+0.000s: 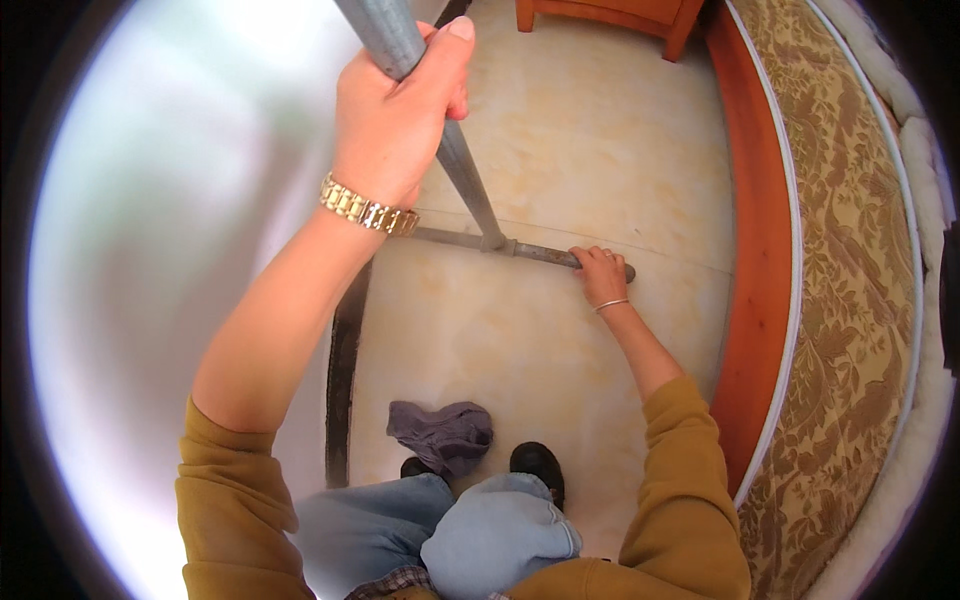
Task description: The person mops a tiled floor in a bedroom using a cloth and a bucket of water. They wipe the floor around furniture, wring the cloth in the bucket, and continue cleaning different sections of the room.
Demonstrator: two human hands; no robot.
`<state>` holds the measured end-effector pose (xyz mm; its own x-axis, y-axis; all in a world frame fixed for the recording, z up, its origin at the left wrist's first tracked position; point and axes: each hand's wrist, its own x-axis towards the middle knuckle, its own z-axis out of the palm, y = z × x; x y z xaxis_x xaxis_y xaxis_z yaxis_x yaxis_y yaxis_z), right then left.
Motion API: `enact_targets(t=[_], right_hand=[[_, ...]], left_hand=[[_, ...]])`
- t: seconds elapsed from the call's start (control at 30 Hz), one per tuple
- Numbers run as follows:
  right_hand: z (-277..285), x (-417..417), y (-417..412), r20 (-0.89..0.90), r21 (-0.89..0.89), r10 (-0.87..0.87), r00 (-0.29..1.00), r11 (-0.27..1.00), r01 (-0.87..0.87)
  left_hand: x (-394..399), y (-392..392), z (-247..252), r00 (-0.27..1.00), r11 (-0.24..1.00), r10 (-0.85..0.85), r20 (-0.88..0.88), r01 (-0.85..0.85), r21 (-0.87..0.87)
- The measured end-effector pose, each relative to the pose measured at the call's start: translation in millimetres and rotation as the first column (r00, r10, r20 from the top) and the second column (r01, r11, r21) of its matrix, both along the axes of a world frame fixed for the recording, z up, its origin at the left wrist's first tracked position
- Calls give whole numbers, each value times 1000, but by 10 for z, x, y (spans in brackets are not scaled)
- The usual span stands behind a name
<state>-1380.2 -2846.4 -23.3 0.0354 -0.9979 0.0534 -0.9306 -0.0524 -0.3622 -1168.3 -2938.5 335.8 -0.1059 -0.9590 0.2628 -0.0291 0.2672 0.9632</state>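
Note:
A grey metal pole (469, 172) slants up from a horizontal base tube (541, 253) lying on the tiled floor. My left hand (401, 112), with a gold-coloured metal watch band at the wrist, is wrapped around the pole high up, close to the camera. Down at the floor, my right hand (602, 276) grips the base tube near its dark rounded right end. The two tubes meet at a collar-like joint (495, 244). The far left part of the base tube is hidden behind my left wrist. A crumpled dark grey cloth (442, 435) lies on the floor by my shoes.
At right stands a bed with a reddish wooden side rail (761, 300) and a patterned gold-brown cover (840, 315). Wooden furniture on legs (615, 15) is at the top. A pale wall (172, 225) with a dark baseboard (347, 382) rises on the left.

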Motion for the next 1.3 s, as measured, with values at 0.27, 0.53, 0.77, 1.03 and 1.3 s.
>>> enact_targets(t=[0.27,0.53,0.77,1.03,1.3], right_hand=[[42,72,339,56,-116,11,998,993,-5],[759,1981,1451,566,-139,615,550,728,-671],[-45,2707,2203,302,83,815,494,494,-865],[835,889,965,965,259,-249,77,881,-395],[1101,1053,-1792,787,-327,267,557,945,10]], left_hand=[[99,291,6,999,1000,-16,31,16,1],[132,302,-37,1000,999,-23,21,24,-29],[130,316,-22,993,999,-27,112,31,-28],[166,280,-88,999,997,-31,-11,30,-74],[103,194,-298,976,962,-184,-114,155,-225]])
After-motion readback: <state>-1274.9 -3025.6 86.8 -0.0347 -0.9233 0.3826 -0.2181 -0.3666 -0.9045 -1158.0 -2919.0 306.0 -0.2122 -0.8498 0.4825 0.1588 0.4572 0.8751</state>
